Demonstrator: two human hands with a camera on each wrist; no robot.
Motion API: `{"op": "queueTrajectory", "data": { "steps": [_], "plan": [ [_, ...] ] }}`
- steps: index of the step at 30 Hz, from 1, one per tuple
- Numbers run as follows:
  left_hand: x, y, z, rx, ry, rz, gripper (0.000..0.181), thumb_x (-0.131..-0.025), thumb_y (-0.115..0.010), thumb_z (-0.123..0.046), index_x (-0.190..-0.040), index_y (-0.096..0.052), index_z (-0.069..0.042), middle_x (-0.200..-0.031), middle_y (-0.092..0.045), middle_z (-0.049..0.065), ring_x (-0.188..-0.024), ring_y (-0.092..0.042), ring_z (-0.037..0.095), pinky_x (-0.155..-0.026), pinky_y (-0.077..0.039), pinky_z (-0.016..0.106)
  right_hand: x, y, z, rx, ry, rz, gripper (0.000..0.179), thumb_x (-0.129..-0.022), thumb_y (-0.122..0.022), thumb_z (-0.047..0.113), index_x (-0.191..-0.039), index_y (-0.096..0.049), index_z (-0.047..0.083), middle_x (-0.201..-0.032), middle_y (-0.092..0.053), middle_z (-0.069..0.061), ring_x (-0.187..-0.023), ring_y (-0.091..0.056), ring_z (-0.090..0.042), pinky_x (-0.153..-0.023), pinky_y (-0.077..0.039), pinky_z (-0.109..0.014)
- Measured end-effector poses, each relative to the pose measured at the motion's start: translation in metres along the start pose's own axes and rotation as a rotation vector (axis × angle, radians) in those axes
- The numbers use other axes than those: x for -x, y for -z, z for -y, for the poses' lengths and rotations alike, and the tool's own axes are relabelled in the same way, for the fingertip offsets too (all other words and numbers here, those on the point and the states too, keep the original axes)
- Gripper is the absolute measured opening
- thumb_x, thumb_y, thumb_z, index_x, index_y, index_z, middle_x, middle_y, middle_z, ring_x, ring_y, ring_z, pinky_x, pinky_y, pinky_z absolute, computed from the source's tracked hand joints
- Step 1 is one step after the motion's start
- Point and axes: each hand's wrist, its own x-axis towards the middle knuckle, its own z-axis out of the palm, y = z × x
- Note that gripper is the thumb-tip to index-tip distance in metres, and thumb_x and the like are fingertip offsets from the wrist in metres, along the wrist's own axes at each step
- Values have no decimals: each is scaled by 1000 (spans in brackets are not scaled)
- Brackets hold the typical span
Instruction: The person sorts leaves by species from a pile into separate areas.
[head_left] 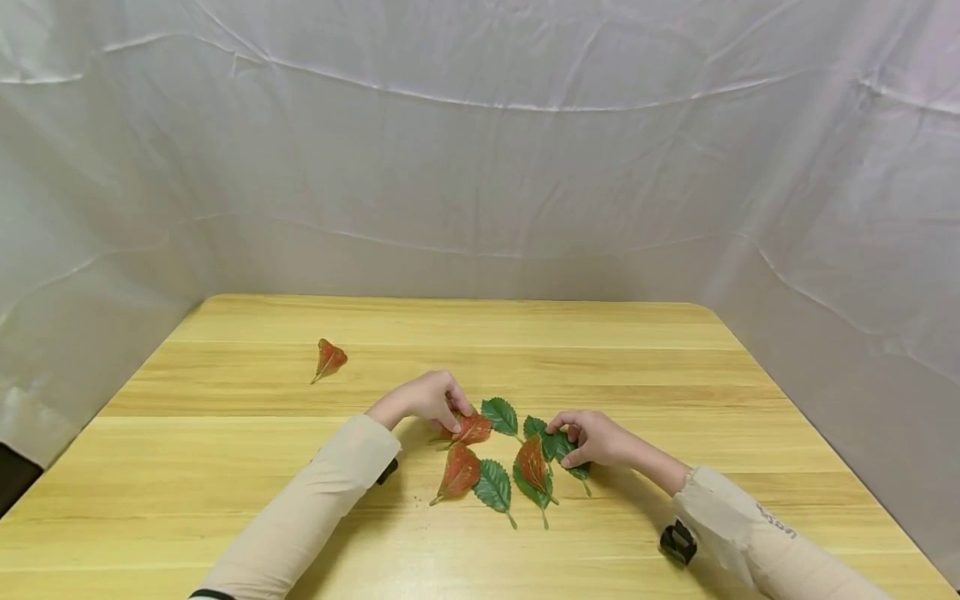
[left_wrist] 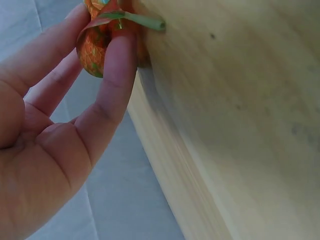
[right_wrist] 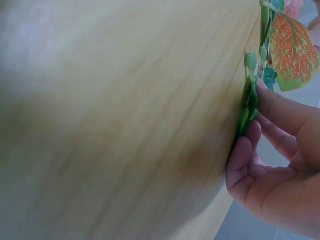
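My left hand (head_left: 431, 398) pinches a red artificial leaf (head_left: 476, 429) between thumb and fingers. In the left wrist view, that leaf (left_wrist: 91, 55) bends in the grip, its green stem sticking out. With thumb and fingertips my right hand (head_left: 597, 438) pinches a green leaf (head_left: 558, 447) low at the tabletop. The right wrist view shows this green leaf (right_wrist: 246, 105) edge-on between the fingers. Between the hands, another red leaf (head_left: 532, 462) overlaps a green leaf (head_left: 542, 497). Nearer the front lie a red leaf (head_left: 459, 472) and a green leaf (head_left: 492, 485), side by side.
A lone red leaf (head_left: 330, 359) lies farther back on the left of the wooden table (head_left: 247, 467). One green leaf (head_left: 500, 415) rests just beyond the left fingertips. Pale cloth (head_left: 480, 167) hangs around the table's back and sides.
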Motion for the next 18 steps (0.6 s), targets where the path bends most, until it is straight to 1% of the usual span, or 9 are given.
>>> {"op": "queueTrajectory", "data": {
  "steps": [5,11,14,16,18],
  "plan": [
    [-1,-1,1,20,19,2,20,-68,-70,10,-87,-69,2,-86,-64,8,-63,-59,15,-54,-52,28,0,0,1,7,-17,-3,40,-71,-73,2,-108,-58,0,-81,-49,-6,-70,-42,-18,-57,-38,-26],
    [-1,-1,2,27,28,4,20,-68,-70,10,-86,-69,2,-87,-64,8,-65,-59,15,-55,-52,28,2,0,2,4,-39,-20,42,-70,-74,2,-109,-58,-1,-86,-51,-7,-72,-46,-18,-58,-41,-27],
    [-1,0,3,29,34,6,20,-68,-70,11,-86,-69,2,-88,-64,8,-66,-59,15,-54,-52,27,3,-1,3,15,-49,-51,42,-68,-75,2,-107,-59,-1,-90,-54,-9,-73,-49,-18,-59,-43,-28],
    [-1,0,3,28,36,5,20,-68,-70,11,-86,-69,2,-89,-64,8,-67,-59,15,-54,-51,27,4,0,4,26,-56,-78,43,-66,-76,1,-106,-60,-2,-94,-56,-13,-74,-50,-18,-61,-44,-30],
    [-1,1,3,30,35,7,20,-68,-70,11,-86,-69,2,-89,-65,8,-67,-59,15,-54,-51,27,4,1,5,48,-51,-104,44,-64,-77,1,-104,-60,-3,-98,-57,-17,-77,-53,-21,-63,-45,-31]
  ]
}}
